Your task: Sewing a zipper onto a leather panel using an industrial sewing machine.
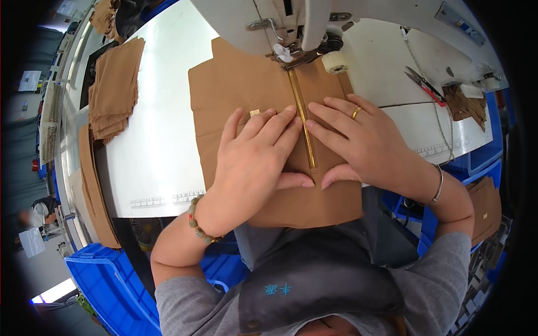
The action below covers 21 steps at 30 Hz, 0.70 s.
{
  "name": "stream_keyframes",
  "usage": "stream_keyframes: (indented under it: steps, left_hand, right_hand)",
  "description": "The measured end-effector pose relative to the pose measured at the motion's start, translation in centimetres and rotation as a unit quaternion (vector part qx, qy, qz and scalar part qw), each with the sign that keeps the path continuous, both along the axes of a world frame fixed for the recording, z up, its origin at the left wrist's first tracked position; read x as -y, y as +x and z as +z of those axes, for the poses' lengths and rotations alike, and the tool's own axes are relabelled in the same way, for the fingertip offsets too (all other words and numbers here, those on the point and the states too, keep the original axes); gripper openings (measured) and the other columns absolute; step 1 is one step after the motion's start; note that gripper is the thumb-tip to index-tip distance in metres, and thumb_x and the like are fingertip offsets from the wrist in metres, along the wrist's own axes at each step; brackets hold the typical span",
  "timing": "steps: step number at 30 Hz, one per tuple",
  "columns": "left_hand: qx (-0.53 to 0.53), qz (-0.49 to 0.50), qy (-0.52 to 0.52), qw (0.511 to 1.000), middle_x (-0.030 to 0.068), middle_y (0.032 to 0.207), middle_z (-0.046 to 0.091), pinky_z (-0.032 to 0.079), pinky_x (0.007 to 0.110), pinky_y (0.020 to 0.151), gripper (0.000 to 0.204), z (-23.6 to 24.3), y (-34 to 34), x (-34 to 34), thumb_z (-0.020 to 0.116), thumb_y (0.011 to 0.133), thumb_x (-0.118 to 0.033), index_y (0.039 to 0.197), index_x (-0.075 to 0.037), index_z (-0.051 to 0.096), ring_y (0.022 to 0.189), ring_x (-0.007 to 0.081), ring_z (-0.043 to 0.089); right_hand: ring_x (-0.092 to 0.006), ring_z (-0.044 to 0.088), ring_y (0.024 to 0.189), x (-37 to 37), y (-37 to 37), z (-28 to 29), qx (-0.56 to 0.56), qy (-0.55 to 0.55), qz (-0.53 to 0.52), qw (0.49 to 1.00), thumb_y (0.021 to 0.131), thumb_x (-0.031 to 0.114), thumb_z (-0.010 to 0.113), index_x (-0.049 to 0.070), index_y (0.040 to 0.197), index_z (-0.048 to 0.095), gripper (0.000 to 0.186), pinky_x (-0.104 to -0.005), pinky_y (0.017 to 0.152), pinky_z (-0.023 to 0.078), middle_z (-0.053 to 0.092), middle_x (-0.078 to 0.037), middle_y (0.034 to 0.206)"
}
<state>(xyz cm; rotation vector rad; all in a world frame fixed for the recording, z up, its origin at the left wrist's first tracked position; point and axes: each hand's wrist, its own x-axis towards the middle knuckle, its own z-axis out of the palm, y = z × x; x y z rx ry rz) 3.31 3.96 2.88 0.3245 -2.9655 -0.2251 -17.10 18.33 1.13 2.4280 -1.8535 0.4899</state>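
Head view, fingers point(336, 119) loosely spread on brown fabric point(255, 87), sewing machine point(314, 25) overhanging it, scissors point(429, 89) right.

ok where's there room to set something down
On the table, the bigger bare patch lies left, between brown stack and fabric; a smaller one right, between fabric and scissors. Crowded: the zipper, between left hand and right hand, by the machine.

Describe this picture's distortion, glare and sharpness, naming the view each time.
Head view: the white table bows at its left edge, picture corners black; head view: a bright strip glares at lower left; head view: the gold zipper looks crisp, the distant person blurred.
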Motion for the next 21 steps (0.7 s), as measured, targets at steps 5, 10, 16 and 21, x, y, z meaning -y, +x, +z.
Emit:
stream_keyframes:
  steps: [5,10,16,21]
  left_hand:
    - [-0.009,0.001,-0.018,1.000,0.0026,0.146,0.063,0.040,0.060,0.117,0.090,-0.3,-0.8,0.9,0.081,0.065,-0.061,0.137,-0.008,0.068,0.128,0.0294,0.060]
    - [-0.010,0.002,-0.018,1.000,0.0021,0.141,0.065,0.040,0.063,0.116,0.091,-0.5,-1.8,2.3,0.082,0.064,-0.061,0.136,-0.009,0.068,0.123,0.0295,0.062]
    - [-0.018,0.008,-0.023,1.000,0.0021,0.138,0.065,0.039,0.064,0.115,0.088,-0.4,-3.0,3.8,0.083,0.065,-0.059,0.136,-0.009,0.069,0.122,0.0295,0.061]
    - [-0.010,0.016,-0.003,1.000,0.0044,0.137,0.063,0.038,0.064,0.116,0.088,-0.5,-3.5,4.5,0.084,0.069,-0.055,0.140,-0.008,0.067,0.124,0.0305,0.060]
  right_hand:
    - [-0.0312,0.057,0.130,0.5,-0.1,-0.2,-0.028,-0.002,-0.018,0.999,0.067,0.061,0.081,0.001,0.129,0.070,0.087,-0.0497,0.114,0.045,0.063,-0.014,0.140]
    - [-0.0309,0.058,0.128,1.3,-0.6,-0.4,-0.019,-0.032,-0.017,0.999,0.066,0.059,0.082,0.001,0.128,0.070,0.086,-0.0476,0.111,0.046,0.063,-0.014,0.137]
    - [-0.0305,0.060,0.123,2.8,-1.5,-1.2,0.005,-0.055,-0.011,0.998,0.067,0.056,0.083,0.001,0.126,0.071,0.082,-0.0432,0.106,0.049,0.064,-0.014,0.131]
    - [-0.0306,0.062,0.119,3.4,-1.9,-1.8,0.017,-0.064,-0.018,0.998,0.068,0.056,0.083,0.003,0.126,0.071,0.079,-0.0418,0.103,0.050,0.064,-0.013,0.131]
